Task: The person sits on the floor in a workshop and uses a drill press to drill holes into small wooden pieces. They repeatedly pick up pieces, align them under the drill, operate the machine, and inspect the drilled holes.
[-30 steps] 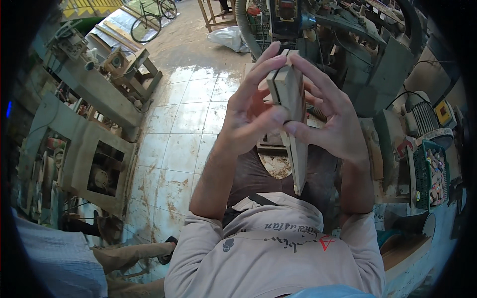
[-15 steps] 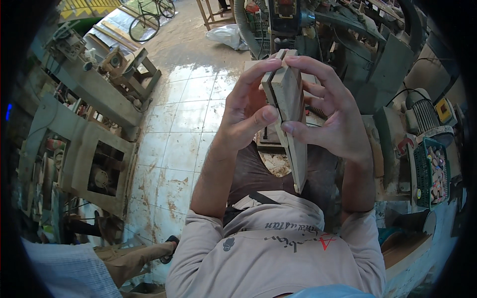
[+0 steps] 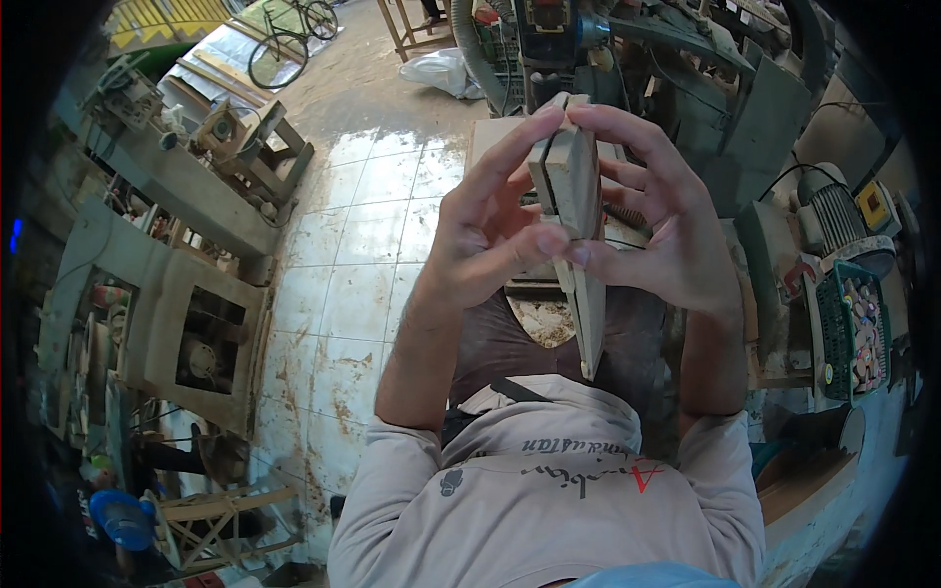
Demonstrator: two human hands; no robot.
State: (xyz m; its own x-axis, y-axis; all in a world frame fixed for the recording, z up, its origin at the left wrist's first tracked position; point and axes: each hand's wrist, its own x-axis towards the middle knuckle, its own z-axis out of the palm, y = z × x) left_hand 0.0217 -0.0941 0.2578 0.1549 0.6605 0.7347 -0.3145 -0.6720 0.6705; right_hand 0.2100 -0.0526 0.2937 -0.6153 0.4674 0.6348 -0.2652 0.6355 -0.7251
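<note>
Your L hand (image 3: 466,240) & R hand (image 3: 681,245) gripped wood pcs (image 3: 573,176) from opp. sides; vs. slipping, even pressure was prob. best.

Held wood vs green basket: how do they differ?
Colour: the wood is pale tan; the basket is green.
Shape: the wood is slim and tapers toward the person's body; the basket is an open container filled with small pieces.
Support: the left hand and right hand hold the wood; neither hand touches the basket.
Shared: both look longer than wide.
</note>
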